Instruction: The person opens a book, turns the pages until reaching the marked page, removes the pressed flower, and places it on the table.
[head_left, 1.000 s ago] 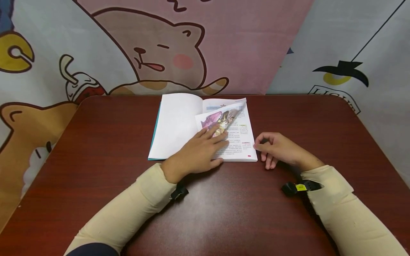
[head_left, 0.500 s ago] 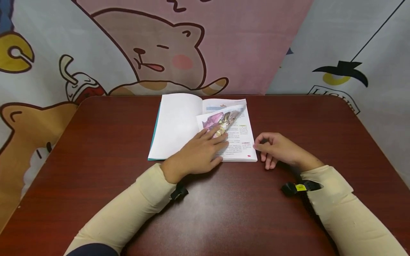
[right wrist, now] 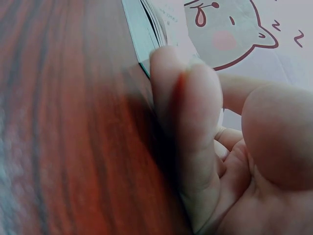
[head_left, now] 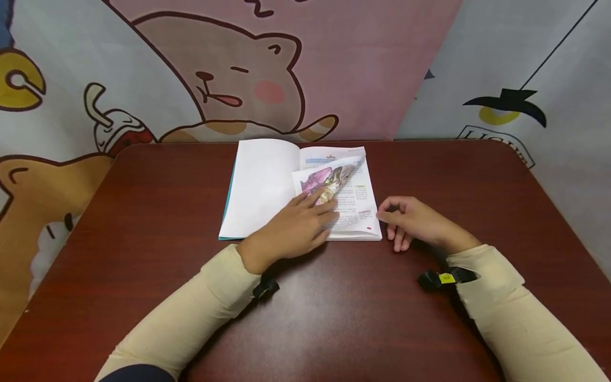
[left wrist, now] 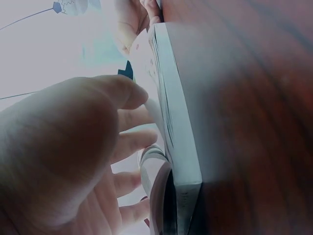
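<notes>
An open book (head_left: 267,191) lies on the table, its left page blank white and its right page (head_left: 355,212) printed with text. Across the right page slants a partly turned leaf (head_left: 329,180) with a coloured picture. My left hand (head_left: 291,225) rests on this leaf and the right page, fingers spread and nearly straight. At the book's lower right edge, my right hand (head_left: 417,220) pinches the page edge between thumb and forefinger, its other fingers bent beneath. In the left wrist view, pages bulge up near my left fingers (left wrist: 134,144). The right thumb (right wrist: 279,137) partly hides the grip.
The brown wooden table (head_left: 305,329) extends around the book on all sides. Behind its far edge hangs a cloth (head_left: 363,69) with cartoon animals. Black wrist straps (head_left: 446,278) sit under the beige sleeves.
The lower part of the right page has buckled slightly, and my left thumb has drawn in a little. My right hand keeps its place at the page edge.
</notes>
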### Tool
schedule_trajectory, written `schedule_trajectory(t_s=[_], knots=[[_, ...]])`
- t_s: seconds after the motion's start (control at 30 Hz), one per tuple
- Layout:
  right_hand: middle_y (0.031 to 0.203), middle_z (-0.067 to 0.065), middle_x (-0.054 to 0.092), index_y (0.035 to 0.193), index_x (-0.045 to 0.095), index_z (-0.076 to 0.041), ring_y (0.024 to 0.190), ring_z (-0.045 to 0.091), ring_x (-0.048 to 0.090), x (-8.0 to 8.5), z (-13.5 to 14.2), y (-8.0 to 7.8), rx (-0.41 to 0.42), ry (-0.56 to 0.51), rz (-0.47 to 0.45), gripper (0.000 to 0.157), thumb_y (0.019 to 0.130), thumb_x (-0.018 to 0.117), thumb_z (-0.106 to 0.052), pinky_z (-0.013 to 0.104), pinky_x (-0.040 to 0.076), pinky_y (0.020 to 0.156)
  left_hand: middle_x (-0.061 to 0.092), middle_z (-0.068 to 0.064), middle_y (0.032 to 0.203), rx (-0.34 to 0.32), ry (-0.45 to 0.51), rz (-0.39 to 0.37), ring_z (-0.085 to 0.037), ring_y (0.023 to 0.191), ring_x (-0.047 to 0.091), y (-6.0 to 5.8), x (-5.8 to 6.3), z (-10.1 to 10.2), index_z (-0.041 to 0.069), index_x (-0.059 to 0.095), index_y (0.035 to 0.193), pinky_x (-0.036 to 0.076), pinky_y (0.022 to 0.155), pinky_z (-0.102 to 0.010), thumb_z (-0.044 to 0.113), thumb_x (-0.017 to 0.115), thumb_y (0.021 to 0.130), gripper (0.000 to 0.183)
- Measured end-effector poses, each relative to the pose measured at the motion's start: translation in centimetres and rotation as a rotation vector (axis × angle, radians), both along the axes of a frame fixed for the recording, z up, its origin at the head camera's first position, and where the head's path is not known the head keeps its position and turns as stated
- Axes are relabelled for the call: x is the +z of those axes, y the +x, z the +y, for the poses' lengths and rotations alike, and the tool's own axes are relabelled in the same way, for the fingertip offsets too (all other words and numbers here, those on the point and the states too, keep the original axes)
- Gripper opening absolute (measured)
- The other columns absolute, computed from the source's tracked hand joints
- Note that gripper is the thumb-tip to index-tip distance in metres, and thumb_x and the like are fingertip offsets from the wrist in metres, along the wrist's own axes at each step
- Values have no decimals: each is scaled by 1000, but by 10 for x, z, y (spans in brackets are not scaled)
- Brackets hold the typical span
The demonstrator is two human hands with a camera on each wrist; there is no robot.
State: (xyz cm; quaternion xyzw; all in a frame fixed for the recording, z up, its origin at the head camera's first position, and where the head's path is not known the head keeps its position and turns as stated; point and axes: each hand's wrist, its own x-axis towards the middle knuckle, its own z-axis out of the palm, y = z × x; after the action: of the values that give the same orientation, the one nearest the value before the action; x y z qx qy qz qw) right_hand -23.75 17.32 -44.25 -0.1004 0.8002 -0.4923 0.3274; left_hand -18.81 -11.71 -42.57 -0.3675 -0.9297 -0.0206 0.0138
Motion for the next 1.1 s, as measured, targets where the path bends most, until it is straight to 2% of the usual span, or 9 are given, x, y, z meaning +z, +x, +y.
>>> schedule_trajectory(t_s=[0.13,0.37,0.5,0.63,0.9,1.1], knots=[[66,9,61,120,48,1,48,21,66,0,0,1,5,-18,-27,31,105,52,-26,39,57,48,51,-4,152,-22,45,-10,-38,149,31,2,1,0,22,63,135,32,117,-56,22,54,98,38],[68,10,61,122,48,1,48,21,65,2,2,-1,0,-14,-21,31,106,50,-25,38,56,48,53,-5,150,-29,55,-18,-38,150,30,0,4,-1,21,62,137,33,116,-56,15,61,89,49],[67,10,61,122,47,2,48,21,66,2,2,0,-1,-19,-36,32,105,51,-25,38,56,48,54,-3,149,-24,40,-5,-37,150,31,0,4,0,21,61,139,34,116,-55,18,57,95,44],[66,9,60,119,50,0,47,21,65,2,1,-1,-9,-6,-14,30,104,54,-25,39,57,48,55,1,149,-5,24,19,-34,150,32,-1,4,0,22,60,140,35,116,-54,23,52,102,39],[66,9,61,115,50,0,47,22,66,1,1,-2,20,1,17,30,100,61,-23,41,57,47,53,1,150,11,24,7,-32,151,30,0,8,1,21,59,141,33,116,-55,22,49,102,39],[66,9,61,114,50,0,47,22,66,-4,1,0,17,0,34,29,100,62,-23,41,56,47,50,2,153,23,33,31,-26,152,29,1,4,2,23,55,144,25,119,-58,20,48,102,43]])
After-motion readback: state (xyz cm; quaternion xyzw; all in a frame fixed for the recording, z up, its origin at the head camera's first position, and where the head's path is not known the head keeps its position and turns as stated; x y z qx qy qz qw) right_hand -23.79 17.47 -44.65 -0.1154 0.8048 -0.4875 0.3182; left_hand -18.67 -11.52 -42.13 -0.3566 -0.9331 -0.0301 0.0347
